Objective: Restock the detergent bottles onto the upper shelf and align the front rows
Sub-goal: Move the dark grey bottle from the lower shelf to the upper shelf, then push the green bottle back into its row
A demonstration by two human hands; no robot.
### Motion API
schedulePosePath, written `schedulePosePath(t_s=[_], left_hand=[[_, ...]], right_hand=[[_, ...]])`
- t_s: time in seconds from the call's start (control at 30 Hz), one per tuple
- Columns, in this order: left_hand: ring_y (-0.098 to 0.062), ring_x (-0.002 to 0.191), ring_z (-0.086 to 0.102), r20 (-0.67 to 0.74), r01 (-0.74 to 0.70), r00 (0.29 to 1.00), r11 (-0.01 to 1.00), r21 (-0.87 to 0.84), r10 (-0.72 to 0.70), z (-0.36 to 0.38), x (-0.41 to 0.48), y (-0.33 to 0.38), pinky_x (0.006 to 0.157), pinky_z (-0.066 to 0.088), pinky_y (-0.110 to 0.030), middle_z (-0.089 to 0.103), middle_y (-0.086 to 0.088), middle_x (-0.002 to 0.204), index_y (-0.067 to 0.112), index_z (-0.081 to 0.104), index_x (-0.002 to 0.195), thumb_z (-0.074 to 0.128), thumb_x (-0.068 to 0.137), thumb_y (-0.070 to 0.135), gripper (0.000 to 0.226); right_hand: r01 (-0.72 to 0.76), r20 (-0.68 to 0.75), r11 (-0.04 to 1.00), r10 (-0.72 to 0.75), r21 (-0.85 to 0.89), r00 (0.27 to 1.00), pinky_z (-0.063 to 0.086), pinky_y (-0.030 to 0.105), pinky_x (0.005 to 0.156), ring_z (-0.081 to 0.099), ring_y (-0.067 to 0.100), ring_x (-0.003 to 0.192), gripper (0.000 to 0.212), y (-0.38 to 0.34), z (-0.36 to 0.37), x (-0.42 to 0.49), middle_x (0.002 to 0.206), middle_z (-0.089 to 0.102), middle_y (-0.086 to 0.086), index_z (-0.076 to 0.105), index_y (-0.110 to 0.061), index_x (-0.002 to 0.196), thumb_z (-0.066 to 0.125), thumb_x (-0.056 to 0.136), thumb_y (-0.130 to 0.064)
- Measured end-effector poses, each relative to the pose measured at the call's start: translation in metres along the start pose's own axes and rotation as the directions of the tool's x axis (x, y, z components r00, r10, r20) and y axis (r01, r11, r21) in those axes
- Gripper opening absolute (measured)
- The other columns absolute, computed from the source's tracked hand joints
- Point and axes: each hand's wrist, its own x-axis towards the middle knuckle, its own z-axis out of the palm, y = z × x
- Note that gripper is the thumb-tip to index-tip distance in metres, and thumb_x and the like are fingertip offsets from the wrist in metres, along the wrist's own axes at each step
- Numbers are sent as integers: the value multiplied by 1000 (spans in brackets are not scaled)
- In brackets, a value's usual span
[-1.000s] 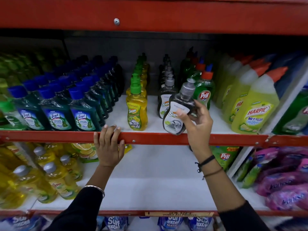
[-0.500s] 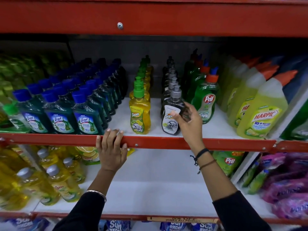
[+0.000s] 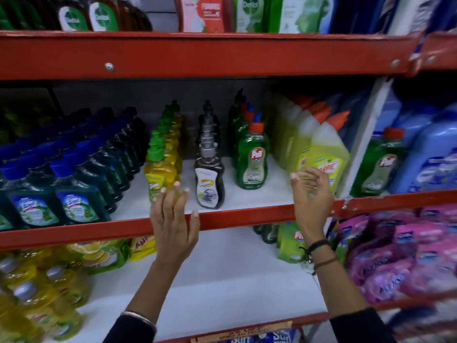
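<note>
A dark grey Super detergent bottle (image 3: 209, 184) stands upright at the front of its row on the upper shelf (image 3: 247, 215). My left hand (image 3: 173, 224) is raised in front of the shelf's red rail, fingers spread, just before the yellow Super bottle (image 3: 158, 179). My right hand (image 3: 312, 194) is open too, held in front of the yellow-green Harpic bottle (image 3: 326, 154), holding nothing. A green Pril bottle (image 3: 252, 164) fronts the row between the grey bottle and the Harpic row.
Blue-capped Lizol bottles (image 3: 74, 194) fill the shelf's left. Below are yellow bottles (image 3: 37, 293), green pouches (image 3: 99, 256) and pink packs (image 3: 408, 256). Dettol bottles (image 3: 99, 18) stand on the shelf above. Blue bottles (image 3: 432, 157) stand beyond a white divider (image 3: 363, 144).
My right hand let go of the grey Super bottle and moved right to the Harpic row. My left hand lifted off the red rail. The view tilted upward.
</note>
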Motion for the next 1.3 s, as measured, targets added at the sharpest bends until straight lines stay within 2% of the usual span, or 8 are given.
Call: schedulePosePath(t_s=[0.17, 0.3, 0.43, 0.57, 0.73, 0.97, 1.17, 1.3], left_hand=[[-36, 145, 19, 50, -46, 998, 997, 59, 43, 15, 22, 2, 112, 23, -60, 31, -15, 153, 13, 29, 147, 37, 98, 31, 53], [-30, 145, 22, 105, -74, 993, 975, 210, 53, 25, 14, -4, 114, 22, -58, 32, -11, 155, 16, 25, 150, 34, 99, 35, 55], [-26, 146, 21, 127, -59, 991, 968, 244, 28, 26, 14, -4, 115, 16, -54, 35, -9, 153, 18, 26, 150, 33, 98, 38, 56], [-27, 146, 21, 137, -55, 990, 968, 244, 21, 27, 13, -5, 116, 16, -54, 36, -10, 153, 16, 31, 148, 33, 97, 38, 56], [-26, 146, 21, 124, -60, 992, 972, 227, 32, 28, 13, -7, 116, 17, -54, 35, -9, 153, 14, 32, 147, 34, 98, 38, 55], [-27, 146, 22, 110, -97, 991, 972, 213, 75, 26, 13, -8, 116, 17, -54, 35, -11, 153, 13, 30, 148, 33, 98, 37, 55], [-28, 145, 24, 87, -99, 993, 969, 225, 82, 27, 13, -8, 116, 17, -54, 37, -11, 152, 13, 33, 147, 34, 98, 36, 54], [-27, 145, 25, 67, -110, 993, 969, 220, 97, 27, 12, -9, 116, 19, -52, 38, -9, 152, 14, 34, 146, 36, 98, 36, 52]], right_hand=[[-58, -285, 996, 36, -67, 958, 50, 42, 80, 57, 21, 93, 28, 33, -51, 40, 103, 63, 8, 56, -20, 104, 62, 80, -34], [-34, -370, 978, -46, -208, 928, 43, 46, 94, 51, 32, 108, 43, 58, -78, 66, 117, 55, 20, 52, -6, 115, 64, 79, -27], [-97, -282, 938, -1, -334, 959, 37, 49, 106, 43, 33, 126, 71, 64, -93, 99, 137, 45, 17, 39, -13, 133, 72, 73, -32], [-178, -236, 877, 76, -447, 969, 37, 49, 104, 38, 33, 134, 90, 66, -98, 115, 148, 38, 14, 25, -14, 144, 74, 72, -37], [-227, -312, 852, 80, -472, 947, 44, 50, 94, 50, 37, 122, 84, 61, -99, 121, 137, 52, 13, 38, -16, 135, 77, 64, -39], [-90, -359, 877, -98, -471, 928, 45, 51, 98, 51, 32, 122, 87, 39, -98, 99, 138, 53, 10, 37, -21, 135, 80, 62, -40], [19, -315, 875, -194, -484, 929, 50, 45, 86, 56, 30, 113, 84, -4, -84, 71, 127, 58, 10, 42, -19, 129, 80, 59, -45], [39, -199, 905, -135, -423, 971, 47, 35, 81, 59, 27, 106, 85, -33, -57, 43, 122, 62, 5, 46, -23, 125, 83, 53, -48]])
